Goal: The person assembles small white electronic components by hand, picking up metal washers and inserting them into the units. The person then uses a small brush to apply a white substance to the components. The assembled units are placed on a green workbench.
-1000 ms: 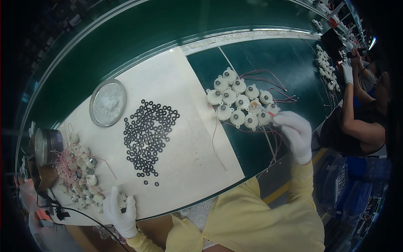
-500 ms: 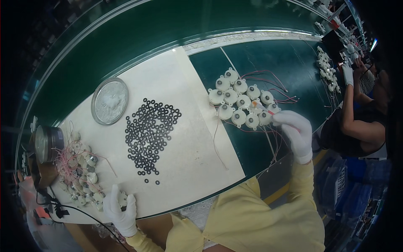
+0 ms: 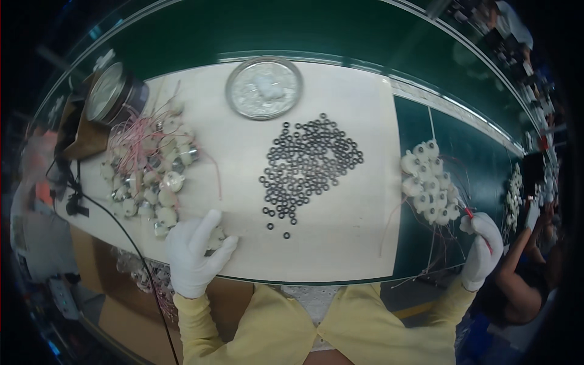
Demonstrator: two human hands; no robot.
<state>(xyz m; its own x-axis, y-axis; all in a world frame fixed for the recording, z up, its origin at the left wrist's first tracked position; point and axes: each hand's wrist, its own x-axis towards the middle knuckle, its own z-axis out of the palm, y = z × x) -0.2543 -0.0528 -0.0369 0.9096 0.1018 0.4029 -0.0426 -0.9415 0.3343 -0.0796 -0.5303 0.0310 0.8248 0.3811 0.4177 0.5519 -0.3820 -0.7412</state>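
Observation:
My gloved left hand [image 3: 198,252] is at the near left of the white worktop, thumb and fingers around a small white motor [image 3: 216,239] that is partly hidden. Beside it lies a heap of white motors [image 3: 146,194] with metal cans and pink wires. My gloved right hand [image 3: 485,246] is closed on a small brush [image 3: 468,212] with a red handle, its tip blurred. That tip is close to a cluster of white round motors [image 3: 429,188] with dark rings at their centres. Small black rings [image 3: 304,164] lie spread mid-worktop.
A round clear dish [image 3: 263,89] with white paste stands at the back. A tin [image 3: 109,94] sits in a cardboard box [image 3: 84,143] at far left. A black cable [image 3: 121,225] crosses the left edge. Another person's gloved hand [image 3: 532,214] is at far right, near more motors [image 3: 514,188].
The view has swung left, so the worktop appears further right. The brush has moved from over the cluster to its near right edge. My left hand still has the motor between its fingers.

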